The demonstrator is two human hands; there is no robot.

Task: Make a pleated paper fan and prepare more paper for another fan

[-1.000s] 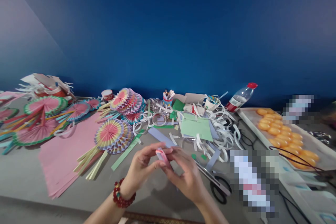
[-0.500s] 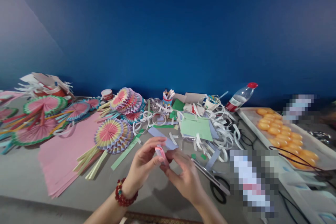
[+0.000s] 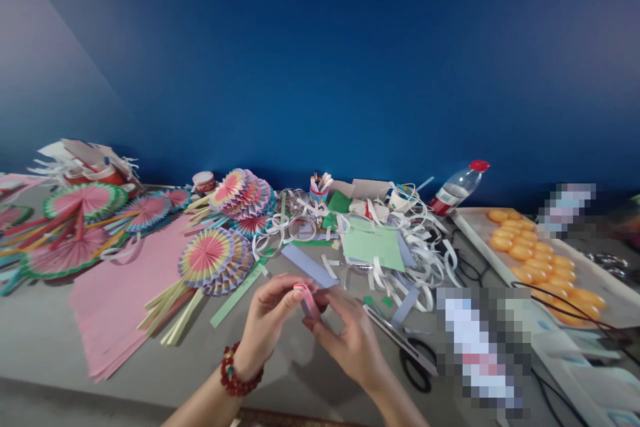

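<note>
Between my two hands, above the front of the table, is a small folded strip of pink paper with a brighter red-pink edge on top. My left hand, a red bead bracelet at its wrist, pinches the strip's upper left side between thumb and fingers. From the right, my right hand closes its thumb and fingers on the strip's other side; some fingertips are hidden behind it. Scissors with black handles lie just right of my right hand. A lavender paper strip rests beyond my fingers.
Paper fans and pink sheets lie on the left. Curled white paper strips surround a green sheet. Behind stands a tilted plastic bottle. On the right, a white tray holds several orange-yellow oval objects.
My left fingers have shifted slightly down and closed further over the pink folded paper, which is now turned a little. My right hand stays nearly in place.
</note>
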